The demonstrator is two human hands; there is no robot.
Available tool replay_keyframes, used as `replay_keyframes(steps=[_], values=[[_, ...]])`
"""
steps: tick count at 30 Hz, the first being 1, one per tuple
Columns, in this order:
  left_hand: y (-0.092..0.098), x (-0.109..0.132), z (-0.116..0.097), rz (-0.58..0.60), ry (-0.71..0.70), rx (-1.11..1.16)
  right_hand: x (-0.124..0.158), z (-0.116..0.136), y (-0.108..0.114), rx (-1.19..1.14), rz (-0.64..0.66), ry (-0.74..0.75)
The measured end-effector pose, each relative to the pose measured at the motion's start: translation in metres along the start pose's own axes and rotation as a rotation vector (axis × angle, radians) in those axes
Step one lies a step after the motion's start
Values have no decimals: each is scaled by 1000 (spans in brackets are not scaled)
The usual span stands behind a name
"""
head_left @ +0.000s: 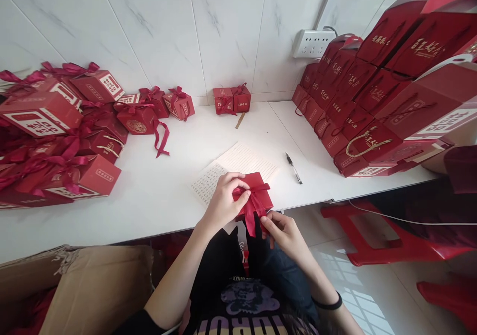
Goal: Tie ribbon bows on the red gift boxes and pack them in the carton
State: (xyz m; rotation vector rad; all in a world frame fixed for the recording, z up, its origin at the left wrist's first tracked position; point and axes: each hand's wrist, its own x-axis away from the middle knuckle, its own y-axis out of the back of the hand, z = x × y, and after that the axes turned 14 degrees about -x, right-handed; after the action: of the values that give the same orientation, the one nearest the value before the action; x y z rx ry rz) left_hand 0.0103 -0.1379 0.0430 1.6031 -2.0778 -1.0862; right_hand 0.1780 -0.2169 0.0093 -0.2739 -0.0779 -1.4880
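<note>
A small red gift box (pixel 257 180) rests at the front edge of the white table, with a dark red ribbon (pixel 252 210) tied in a bow on top. My left hand (pixel 227 196) lies over the box's left side, thumb and fingers pinching the ribbon near the knot. At the box's front right corner, my right hand (pixel 279 228) has its thumb and fingers closed on a hanging ribbon tail. Behind the box, partly under it, is an open notebook (pixel 242 158) with handwriting on its left page.
Ribboned red boxes (pixel 97 86) are heaped at the left; stacked red boxes (pixel 354 96) stand at the right. A pen (pixel 293 168) lies right of the notebook. Two boxes (pixel 231 99) sit by the wall. A cardboard carton (pixel 100 285) and red stools (pixel 376 235) are below.
</note>
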Motion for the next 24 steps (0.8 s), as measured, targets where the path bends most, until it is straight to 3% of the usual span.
replay_keyframes(steps=[5, 10, 13, 15, 18, 21, 24], values=[[-1, -1, -1, -12, -13, -31, 5, -1, 8, -11, 73, -41], [0, -2, -1, -15, -12, -27, 10, 9, 29, 106, 151, -108], [1, 1, 0, -50, -33, 54, 1, 23, 40, 124, -40, -16], [0, 4, 1, -182, 5, 120, -11, 35, 40, 147, -225, 105], [-2, 9, 2, -377, 244, 101, -31, 49, 26, 294, -278, 196], [-1, 13, 1, -233, 424, 48, -46, 56, 8, 410, -253, 187], [-1, 16, -2, -122, 389, 88, -51, 55, -2, 407, -246, 159]])
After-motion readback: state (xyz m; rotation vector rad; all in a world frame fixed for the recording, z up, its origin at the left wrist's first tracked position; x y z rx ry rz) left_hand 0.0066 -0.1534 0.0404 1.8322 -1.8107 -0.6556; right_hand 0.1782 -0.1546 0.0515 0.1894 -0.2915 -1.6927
